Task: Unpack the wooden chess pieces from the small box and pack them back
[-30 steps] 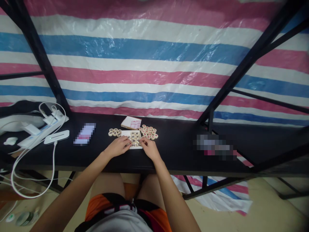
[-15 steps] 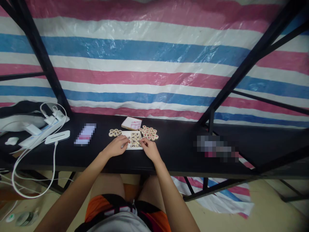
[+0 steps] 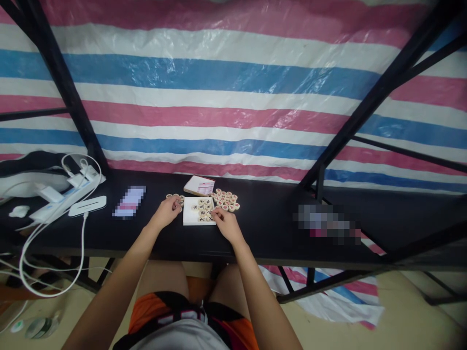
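A small white tray (image 3: 189, 217) lies on the black table (image 3: 262, 228) and holds several round wooden game pieces (image 3: 203, 210) with black marks. My left hand (image 3: 166, 212) rests over a small group of loose pieces (image 3: 174, 197) left of the tray, fingers curled on them. My right hand (image 3: 225, 222) sits at the tray's right edge, fingertips pinched at a piece there. A larger heap of pieces with red marks (image 3: 225, 199) lies just behind my right hand.
A tray lid or card (image 3: 199, 185) lies behind the tray. At the left stand a white power strip (image 3: 62, 201) with plugs and cables, a flat white device (image 3: 86, 206) and a blurred phone (image 3: 129, 201). A black metal frame (image 3: 379, 82) rises around the table before a striped tarp.
My left hand has left the tray and moved left onto the small group of loose pieces. My right hand has stayed at the tray's right edge.
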Action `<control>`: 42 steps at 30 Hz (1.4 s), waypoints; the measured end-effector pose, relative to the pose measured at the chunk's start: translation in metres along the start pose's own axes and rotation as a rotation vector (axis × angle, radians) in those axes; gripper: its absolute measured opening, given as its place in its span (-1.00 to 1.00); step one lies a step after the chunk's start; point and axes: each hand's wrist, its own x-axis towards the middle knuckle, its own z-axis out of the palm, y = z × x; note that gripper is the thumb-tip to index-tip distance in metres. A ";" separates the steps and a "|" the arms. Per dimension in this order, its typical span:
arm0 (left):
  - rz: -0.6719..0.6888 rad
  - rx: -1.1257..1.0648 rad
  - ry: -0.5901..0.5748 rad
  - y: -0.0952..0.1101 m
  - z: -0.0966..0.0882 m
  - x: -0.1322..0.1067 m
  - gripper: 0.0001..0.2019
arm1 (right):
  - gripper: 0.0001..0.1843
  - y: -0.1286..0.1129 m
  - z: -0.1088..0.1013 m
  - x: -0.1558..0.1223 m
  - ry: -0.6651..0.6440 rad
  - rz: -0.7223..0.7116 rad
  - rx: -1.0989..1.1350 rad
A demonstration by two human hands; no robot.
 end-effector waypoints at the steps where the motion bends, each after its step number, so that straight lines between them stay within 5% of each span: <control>1: 0.007 0.014 -0.024 0.001 0.000 0.000 -0.84 | -0.76 0.000 0.000 0.000 0.002 0.002 -0.001; 6: -0.041 0.189 -0.008 0.012 -0.007 -0.002 -0.82 | -0.76 0.001 0.001 0.000 0.004 -0.010 -0.005; 12: -0.035 0.305 -0.209 0.025 -0.014 -0.007 -0.77 | -0.76 0.002 0.001 0.000 0.014 -0.020 -0.007; 17: -0.005 0.341 -0.199 0.030 -0.015 -0.008 -0.91 | -0.76 0.001 0.001 0.000 0.026 -0.018 -0.022; 30: -0.159 0.431 -0.096 0.031 -0.017 -0.006 -0.84 | -0.73 0.002 0.001 0.001 0.030 -0.054 -0.028; 42: -0.062 0.520 -0.091 0.019 -0.011 -0.005 -0.81 | -0.73 0.001 0.002 0.001 0.019 -0.077 -0.041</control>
